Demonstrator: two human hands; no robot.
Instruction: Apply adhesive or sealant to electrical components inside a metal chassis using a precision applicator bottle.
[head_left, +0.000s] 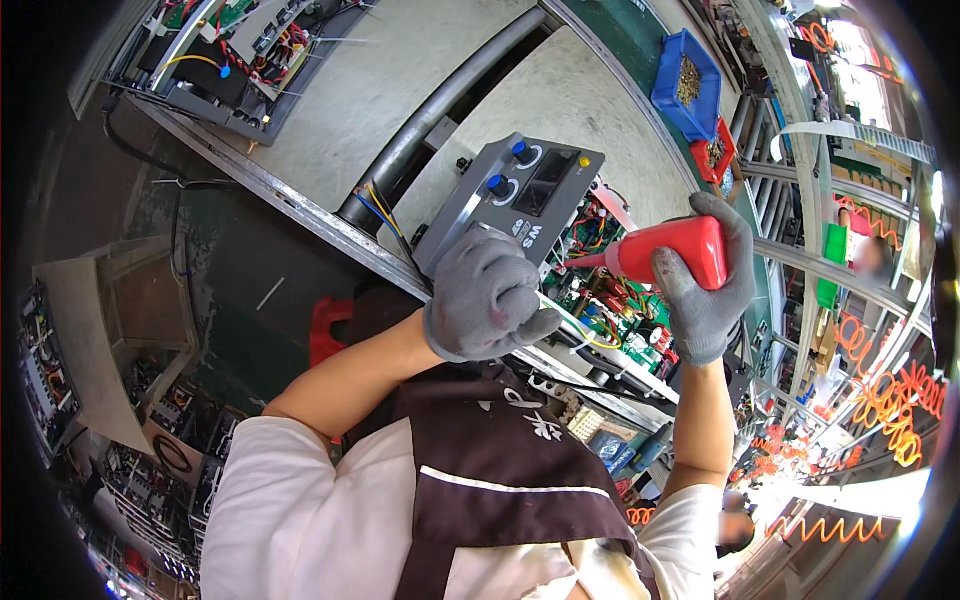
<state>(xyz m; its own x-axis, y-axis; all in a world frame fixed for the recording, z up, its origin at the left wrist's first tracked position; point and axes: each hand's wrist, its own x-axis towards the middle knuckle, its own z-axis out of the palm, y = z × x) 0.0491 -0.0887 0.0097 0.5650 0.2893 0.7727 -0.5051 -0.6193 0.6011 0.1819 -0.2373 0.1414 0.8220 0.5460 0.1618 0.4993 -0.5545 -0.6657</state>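
My right hand [705,305], in a grey glove, grips a red squeeze bottle [672,250]. The bottle's thin nozzle points left, and its tip is close to the right edge of a dark grey control panel [470,215]. That panel is tilted and carries two blue knobs, a dark display window and a yellow button. Over the panel's near end is my left hand [487,295], also gloved, with fingers curled; whatever they hold is hidden. Green circuit boards with coloured wires [625,315] lie exposed below the bottle. Several loose wires [385,212] stick out left of the panel.
A blue bin [660,95] of small brass-coloured parts and a red bin [728,135] stand at the far right of the bench. Another open unit [240,60] sits at the upper left. A dark bar [450,95] crosses the worktop. Orange coiled hoses [885,400] hang at right.
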